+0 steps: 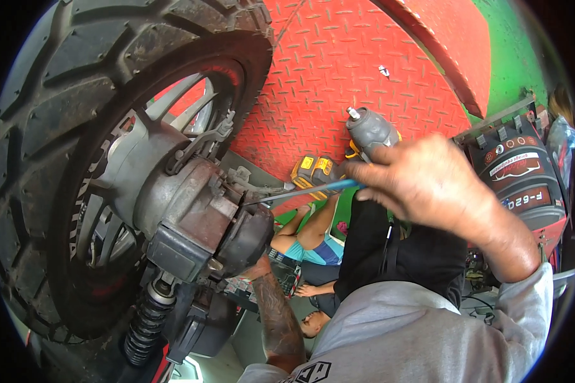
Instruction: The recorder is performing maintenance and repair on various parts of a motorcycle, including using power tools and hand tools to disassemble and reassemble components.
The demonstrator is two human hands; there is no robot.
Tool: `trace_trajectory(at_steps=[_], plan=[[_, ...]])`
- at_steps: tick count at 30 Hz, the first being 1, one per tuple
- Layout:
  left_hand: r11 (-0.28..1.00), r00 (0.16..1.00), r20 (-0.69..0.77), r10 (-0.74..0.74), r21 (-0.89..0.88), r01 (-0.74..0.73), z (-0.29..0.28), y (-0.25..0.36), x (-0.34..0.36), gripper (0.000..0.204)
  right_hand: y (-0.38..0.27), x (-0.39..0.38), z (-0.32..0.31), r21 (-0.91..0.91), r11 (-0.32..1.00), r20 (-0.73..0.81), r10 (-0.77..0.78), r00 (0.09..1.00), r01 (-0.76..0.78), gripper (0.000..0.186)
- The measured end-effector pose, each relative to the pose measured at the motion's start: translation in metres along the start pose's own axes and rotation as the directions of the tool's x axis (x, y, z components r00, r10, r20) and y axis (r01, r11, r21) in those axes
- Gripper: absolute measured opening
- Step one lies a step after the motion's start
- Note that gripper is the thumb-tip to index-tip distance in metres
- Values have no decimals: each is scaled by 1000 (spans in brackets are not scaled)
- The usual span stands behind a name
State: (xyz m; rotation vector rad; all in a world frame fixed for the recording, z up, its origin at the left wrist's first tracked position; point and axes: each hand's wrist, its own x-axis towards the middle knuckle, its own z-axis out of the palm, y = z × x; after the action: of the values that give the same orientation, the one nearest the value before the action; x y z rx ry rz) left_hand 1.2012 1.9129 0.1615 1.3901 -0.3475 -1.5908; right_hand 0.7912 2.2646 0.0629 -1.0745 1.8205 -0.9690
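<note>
My right hand [421, 182] is closed around the blue handle of a screwdriver [300, 191]. Its thin metal shaft points left, and the tip reaches the edge of a dark rounded cover [246, 236] on the scooter's drive housing [191, 204]. From below, my left hand [257, 269] comes up against that cover; its fingers are hidden behind it. The rear wheel [96, 127], with a knobby tyre, stands just left of the housing. A grey cordless impact wrench [372, 131] with a yellow-and-black battery [316, 173] lies on the red metal plate, beyond my right hand.
Red chequer plate [338, 64] spreads behind the wheel, with green floor [508, 38] past it. A black shock absorber [148, 325] hangs under the housing. At right stands a dark red-and-black machine [521, 169]. Another person [313, 246] in blue shorts is low down in the middle.
</note>
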Motion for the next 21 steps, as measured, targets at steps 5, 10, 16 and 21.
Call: trace_trajectory(at_steps=[5, 10, 16, 21], plan=[[902, 937, -67, 344, 300, -309, 61, -68, -47, 90, 44, -23, -30, -129, 978, -319, 118, 940, -166, 36], [925, 933, 182, 310, 168, -340, 67, -70, -49, 106, 98, 6, 15, -352, 880, -369, 182, 911, -318, 35], [933, 907, 377, 186, 222, -284, 32, -47, -35, 107, 77, 19, 71, -352, 877, -616, 47, 787, -328, 42], [977, 891, 407, -199, 14, 212, 10, -13, -25, 105, -56, 25, 132, 509, 853, -618, 270, 738, 114, 70]])
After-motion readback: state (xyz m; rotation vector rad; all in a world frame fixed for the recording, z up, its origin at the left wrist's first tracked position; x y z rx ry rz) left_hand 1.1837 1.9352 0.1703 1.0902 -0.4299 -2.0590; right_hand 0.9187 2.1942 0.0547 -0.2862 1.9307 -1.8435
